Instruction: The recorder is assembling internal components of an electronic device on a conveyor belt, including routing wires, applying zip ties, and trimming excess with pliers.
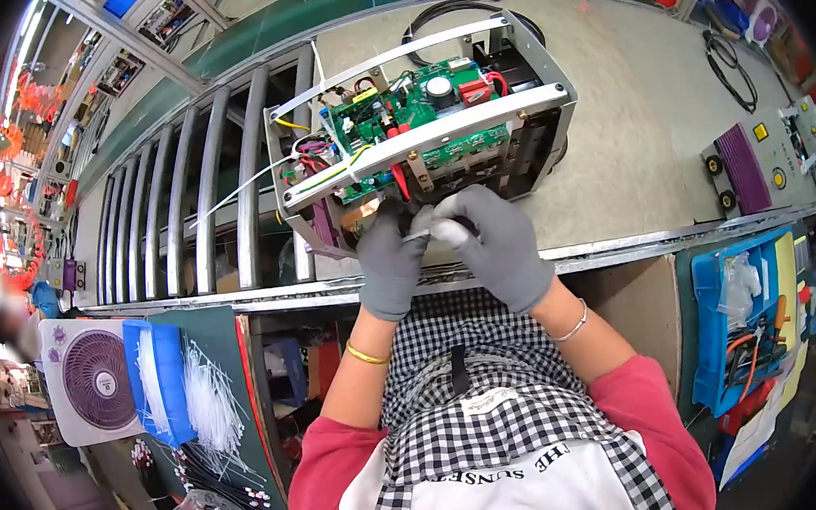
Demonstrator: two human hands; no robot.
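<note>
An open-framed electrical machine (443, 147) stands before me, with a green circuit board (406, 105), bundled wires and white metal rails. Both my gloved hands meet at its near side. My left hand (392, 268) has its fingers closed at one end of a thin white cable tie (415, 236). My right hand (499, 251) pinches the same tie with thumb and forefinger. Red wires (400, 181) hang just above the fingertips. Another white cable tie (236, 195) sticks out from the machine's left side. The fingertips partly hide the machine's lower near edge.
Metal rollers (173, 211) lie left of the machine. A second machine with a purple side (742, 169) stands right. Loose cable ties (214, 404) and a blue bin (161, 380) sit near a fan (92, 381). A blue tool tray (711, 327) is at lower right.
</note>
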